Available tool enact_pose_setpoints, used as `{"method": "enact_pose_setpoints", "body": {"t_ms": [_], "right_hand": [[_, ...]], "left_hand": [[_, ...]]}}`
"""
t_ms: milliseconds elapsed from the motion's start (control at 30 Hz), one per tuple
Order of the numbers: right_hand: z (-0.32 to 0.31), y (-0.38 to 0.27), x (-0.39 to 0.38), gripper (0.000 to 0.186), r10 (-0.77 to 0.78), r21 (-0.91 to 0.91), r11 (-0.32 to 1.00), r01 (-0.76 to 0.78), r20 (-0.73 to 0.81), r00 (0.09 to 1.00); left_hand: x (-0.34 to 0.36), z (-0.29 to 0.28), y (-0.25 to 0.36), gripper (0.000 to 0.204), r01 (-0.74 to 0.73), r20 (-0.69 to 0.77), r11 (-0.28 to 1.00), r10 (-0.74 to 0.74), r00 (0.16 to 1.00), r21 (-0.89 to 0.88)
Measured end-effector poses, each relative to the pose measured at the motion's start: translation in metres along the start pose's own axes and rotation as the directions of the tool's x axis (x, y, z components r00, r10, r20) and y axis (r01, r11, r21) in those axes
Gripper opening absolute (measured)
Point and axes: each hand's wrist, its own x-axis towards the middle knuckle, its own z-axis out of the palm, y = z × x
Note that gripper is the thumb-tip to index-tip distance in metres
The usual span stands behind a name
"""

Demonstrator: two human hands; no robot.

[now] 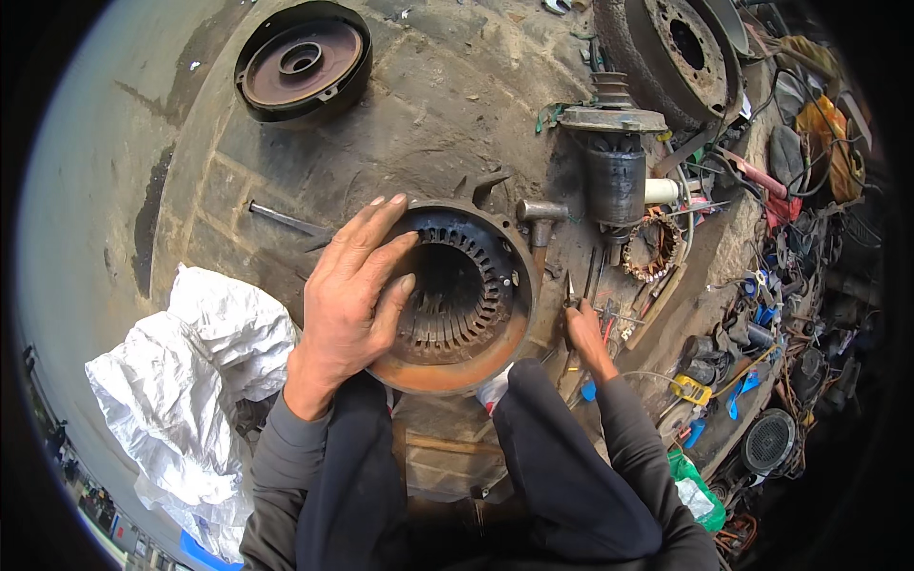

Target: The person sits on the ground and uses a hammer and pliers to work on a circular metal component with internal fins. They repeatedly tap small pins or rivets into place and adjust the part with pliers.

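Note:
Between my knees stands a round motor stator housing [514, 328], its bore ringed with slots and its lower rim rusty orange. My left hand [347, 285] rests over the housing's left rim, fingers stretched out and thumb over the bore, gripping nothing. Off to the right, my right hand [587, 333] is low by the ground with its fingers closed around a slim pointed metal tool [570, 287]. The tool's exact kind is hidden by the fingers. Close to that hand lie red-handled tools [606, 322].
A hammer [543, 211] lies beside the housing. Beyond are a rotor with shaft [614, 181], a copper winding ring [652, 247] and a round end cover [303, 71]. A chisel-like bar [286, 219] and a white sack [190, 381] lie left. Scrap parts and a yellow meter [691, 389] crowd the right.

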Motion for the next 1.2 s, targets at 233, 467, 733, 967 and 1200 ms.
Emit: {"method": "enact_pose_setpoints", "body": {"t_ms": [233, 467, 733, 967, 1200], "right_hand": [[-0.088, -0.066, -0.075, 0.037, -0.136, 0.755, 0.655, -0.039, 0.168, 0.976], [-0.162, -0.197, -0.118, 0.033, -0.448, -0.095, 0.853, 0.514, 0.375, 0.812], [-0.150, -0.238, -0.102, 0.090, -0.814, -0.722, 0.008, 0.692, 0.397, 0.424], [-0.150, -0.231, -0.099, 0.093, -0.839, -0.731, -0.025, 0.681, 0.386, 0.383], [-0.148, -0.233, -0.103, 0.091, -0.839, -0.719, -0.102, 0.687, 0.434, 0.329]], "left_hand": [[-0.004, 0.001, -0.004, 0.046, -0.019, -0.061, 1.000, 0.018, 0.998, -0.019], [-0.006, 0.002, -0.006, 0.042, -0.043, -0.101, 0.999, 0.041, 0.994, -0.017], [-0.008, 0.005, -0.010, 0.044, -0.039, -0.127, 0.998, 0.032, 0.991, -0.059], [-0.008, 0.005, -0.011, 0.036, -0.055, -0.158, 0.998, 0.051, 0.986, -0.022], [-0.008, 0.005, -0.010, 0.038, -0.043, -0.148, 0.999, 0.039, 0.988, -0.025]]}}
